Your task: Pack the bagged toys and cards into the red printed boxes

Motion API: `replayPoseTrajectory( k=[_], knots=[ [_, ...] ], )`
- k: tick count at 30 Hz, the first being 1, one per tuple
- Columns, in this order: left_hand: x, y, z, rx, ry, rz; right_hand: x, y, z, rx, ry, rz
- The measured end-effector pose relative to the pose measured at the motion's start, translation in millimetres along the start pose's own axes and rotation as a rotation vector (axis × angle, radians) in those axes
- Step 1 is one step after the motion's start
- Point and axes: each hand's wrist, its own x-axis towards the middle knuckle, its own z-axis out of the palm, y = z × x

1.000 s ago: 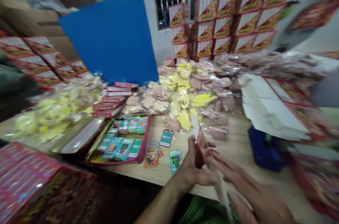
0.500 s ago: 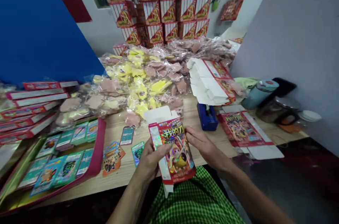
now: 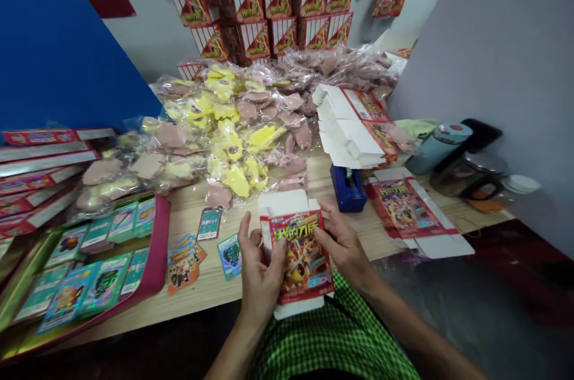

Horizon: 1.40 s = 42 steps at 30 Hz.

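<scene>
1. Head view, btm ctr of frame: left hand (image 3: 260, 275) clamps the left edge of a red printed carton (image 3: 299, 260), thumb pressed on its front face.
2. On the other side, right hand (image 3: 343, 245) grips the carton's upper right edge, fingers curled round it.
3. Carton is held up, front face to the camera, over the near edge of the counter (image 3: 210, 293) and above a green checked cloth (image 3: 332, 338). White top flap stands open; white btm flap shows too.
4. Left of the hands: loose cards (image 3: 231, 255) lie flat on the counter. Further left, a pink tray (image 3: 160, 248) w/ teal card packs.
5. Just beyond the right hand: blue tape dispenser (image 3: 346, 188), w/ a stack of folded blanks (image 3: 354, 128) behind it.
6. Ctr of frame: pile of bagged toys (image 3: 233, 143), yellow & pink.
7. Right: one flattened sheet (image 3: 406, 206), printed side up, near a teal flask (image 3: 433, 149).
8. Top: stacked red boxes (image 3: 269, 3); blue board (image 3: 54, 51) upper left.
</scene>
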Motion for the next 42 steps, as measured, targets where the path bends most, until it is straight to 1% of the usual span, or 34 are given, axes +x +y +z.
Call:
replayPoseTrajectory(
  k=[2, 4, 6, 7, 9, 11, 13, 14, 15, 16, 18, 20, 21, 23, 27, 29, 31, 34, 37, 40, 42],
  knots=[
    [-7, -4, -2.1, 0.14, 0.028, 0.072, -4, 0, -1, -0.191, -0.043, -0.078],
    [-15, -9, -4.0, 0.219, 0.025, 0.084, -6, -2, -4, -0.366, -0.083, -0.179],
    [-20, -13, -5.6, 0.211, 0.041, 0.056, -6, -6, -8, -0.468, -0.131, -0.251],
    [-23, -14, -6.4, 0.183, 0.05, 0.028, -5, -8, -10, -0.486, -0.162, -0.264],
    [-25, -15, -8.1, 0.079, 0.072, -0.061, -3, -9, -12, -0.436, -0.22, -0.221],
    [-26, -10, -11.3, -0.064, 0.076, -0.166, -1, -8, -14, -0.272, -0.253, -0.095],
    [-26, -3, -17.0, -0.167, 0.044, -0.244, -1, -7, -14, -0.094, -0.266, 0.031],
    [-26, 0, -21.1, -0.178, 0.013, -0.268, -2, -7, -14, -0.049, -0.271, 0.067],
    [-26, 2, -25.8, -0.157, -0.023, -0.272, -3, -8, -14, -0.051, -0.276, 0.075],
    [-26, 3, -31.0, -0.114, -0.053, -0.257, -4, -11, -14, -0.099, -0.279, 0.058],
    [-27, 3, -41.3, -0.005, -0.093, -0.193, -7, -18, -13, -0.259, -0.292, -0.033],
    [-29, 2, -48.9, 0.068, -0.123, -0.135, -10, -28, -13, -0.377, -0.346, -0.108],
    [-29, 2, -51.0, 0.08, -0.137, -0.13, -11, -33, -13, -0.405, -0.39, -0.118],
    [-30, 5, -51.6, 0.064, -0.15, -0.162, -11, -41, -13, -0.438, -0.456, -0.089],
    [-30, 14, -46.5, 0.045, -0.155, -0.219, -10, -48, -7, -0.547, -0.449, -0.018],
    [-29, 16, -46.3, 0.072, -0.174, -0.221, -10, -46, -2, -0.59, -0.441, -0.011],
    [-28, 13, -49.3, 0.103, -0.2, -0.213, -11, -41, 3, -0.646, -0.43, -0.047],
    [-29, 6, -58.4, 0.147, -0.233, -0.172, -15, -32, 8, -0.723, -0.436, -0.153],
    [-30, -2, -69.3, 0.195, -0.279, -0.131, -20, -25, 8, -0.743, -0.487, -0.18],
    [-31, -9, -78.0, 0.268, -0.337, -0.039, -24, -18, 5, -0.709, -0.55, -0.16],
    [-32, -14, -81.3, 0.32, -0.357, 0.032, -27, -10, 3, -0.686, -0.552, -0.192]
  ],
)
